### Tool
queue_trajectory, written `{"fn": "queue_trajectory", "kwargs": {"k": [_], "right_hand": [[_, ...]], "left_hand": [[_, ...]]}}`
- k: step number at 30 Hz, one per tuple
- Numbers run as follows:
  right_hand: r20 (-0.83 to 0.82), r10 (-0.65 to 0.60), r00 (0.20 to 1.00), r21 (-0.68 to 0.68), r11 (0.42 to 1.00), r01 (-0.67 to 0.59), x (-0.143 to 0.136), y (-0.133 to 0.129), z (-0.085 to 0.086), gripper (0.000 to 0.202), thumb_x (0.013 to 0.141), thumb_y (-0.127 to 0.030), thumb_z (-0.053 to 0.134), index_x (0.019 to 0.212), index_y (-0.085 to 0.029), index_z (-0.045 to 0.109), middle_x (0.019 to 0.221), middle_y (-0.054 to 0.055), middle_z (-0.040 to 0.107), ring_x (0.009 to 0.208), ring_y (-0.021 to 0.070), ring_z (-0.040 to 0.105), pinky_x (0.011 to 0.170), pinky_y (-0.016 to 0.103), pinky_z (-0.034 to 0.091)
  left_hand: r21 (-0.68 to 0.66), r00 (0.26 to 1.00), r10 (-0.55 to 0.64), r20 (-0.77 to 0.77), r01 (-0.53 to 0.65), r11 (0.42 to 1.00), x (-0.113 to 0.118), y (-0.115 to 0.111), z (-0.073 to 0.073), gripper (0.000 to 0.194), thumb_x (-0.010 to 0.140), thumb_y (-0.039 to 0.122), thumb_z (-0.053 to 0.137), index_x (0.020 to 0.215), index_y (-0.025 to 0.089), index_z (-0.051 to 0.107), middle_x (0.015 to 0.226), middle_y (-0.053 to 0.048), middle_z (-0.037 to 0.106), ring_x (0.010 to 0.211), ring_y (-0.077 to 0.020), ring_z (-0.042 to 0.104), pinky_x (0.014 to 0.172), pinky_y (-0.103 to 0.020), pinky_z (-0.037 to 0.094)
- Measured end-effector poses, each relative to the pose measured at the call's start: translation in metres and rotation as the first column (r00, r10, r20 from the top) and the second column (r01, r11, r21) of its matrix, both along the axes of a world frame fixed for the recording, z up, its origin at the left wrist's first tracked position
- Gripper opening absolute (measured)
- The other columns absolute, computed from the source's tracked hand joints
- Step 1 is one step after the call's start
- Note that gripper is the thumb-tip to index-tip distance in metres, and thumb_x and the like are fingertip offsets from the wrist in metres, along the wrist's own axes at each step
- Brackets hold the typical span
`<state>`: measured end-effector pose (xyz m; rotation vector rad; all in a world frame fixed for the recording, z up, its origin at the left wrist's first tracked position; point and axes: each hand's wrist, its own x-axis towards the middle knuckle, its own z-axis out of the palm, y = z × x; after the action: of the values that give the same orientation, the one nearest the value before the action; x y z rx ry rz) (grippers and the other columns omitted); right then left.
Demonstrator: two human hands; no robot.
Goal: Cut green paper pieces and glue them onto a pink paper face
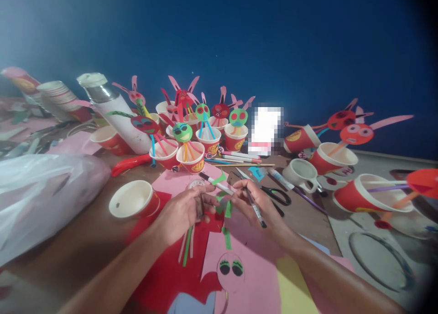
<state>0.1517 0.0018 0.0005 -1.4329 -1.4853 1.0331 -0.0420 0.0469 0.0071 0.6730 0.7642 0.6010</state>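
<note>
My right hand is closed, its thumb and fingertips pinching the end of a white marker. A pen with a dark end is tucked between the same fingers. My left hand is beside it with bent fingers; a dark patch shows among them, and what they hold I cannot make out. Small green paper pieces lie around the fingertips. Below them, on pink paper, is a pink round face with two black eyes and green lids. Green and pale strips lie on red paper.
Several red-and-white paper cups with paper bug figures stand at the back. A tipped cup lies left, near a white plastic bag and a leaning flask. Black-handled scissors and a mug sit right.
</note>
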Motion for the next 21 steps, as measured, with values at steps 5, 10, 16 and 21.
{"fn": "queue_trajectory", "kwargs": {"k": [5,10,16,21], "right_hand": [[0.151,-0.002,0.989,0.022,1.000,-0.001,0.004,0.001,-0.007,0.016,0.085,-0.029,0.049,0.098,-0.022,0.043,0.068,-0.004,0.048,0.057,0.0114,0.045,0.053,0.022,0.038],[0.215,-0.006,0.977,0.048,0.999,-0.005,0.004,0.001,-0.014,0.018,0.084,-0.027,0.050,0.100,-0.021,0.046,0.074,-0.001,0.056,0.063,0.0138,0.053,0.059,0.025,0.041],[0.298,-0.055,0.953,0.107,0.994,0.024,0.004,0.001,-0.015,0.015,0.082,-0.024,0.052,0.098,-0.023,0.054,0.089,0.003,0.066,0.087,0.0213,0.058,0.076,0.033,0.041],[0.141,-0.073,0.987,0.121,0.991,0.056,0.009,0.003,-0.003,0.014,0.088,-0.028,0.045,0.101,-0.023,0.048,0.096,0.005,0.064,0.084,0.0178,0.060,0.071,0.029,0.045]], "left_hand": [[0.161,0.998,-0.033,-0.060,0.042,0.986,-0.013,0.005,0.002,0.021,0.082,0.018,0.047,0.100,0.014,0.056,0.075,-0.004,0.059,0.053,-0.0098,0.049,0.049,-0.023,0.036],[0.339,0.959,0.039,-0.281,0.061,0.939,-0.033,0.005,0.006,0.019,0.081,0.018,0.045,0.097,0.016,0.057,0.068,0.000,0.057,0.051,-0.0073,0.041,0.048,-0.021,0.028],[0.407,0.891,0.053,-0.452,0.153,0.901,-0.032,-0.002,0.004,0.027,0.072,0.008,0.044,0.096,0.017,0.054,0.069,0.001,0.056,0.058,-0.0095,0.041,0.054,-0.023,0.029],[0.358,0.960,0.004,-0.280,0.101,0.928,-0.021,-0.001,0.002,0.033,0.063,0.006,0.040,0.092,0.018,0.051,0.075,0.000,0.057,0.061,-0.0103,0.043,0.055,-0.023,0.031]]}}
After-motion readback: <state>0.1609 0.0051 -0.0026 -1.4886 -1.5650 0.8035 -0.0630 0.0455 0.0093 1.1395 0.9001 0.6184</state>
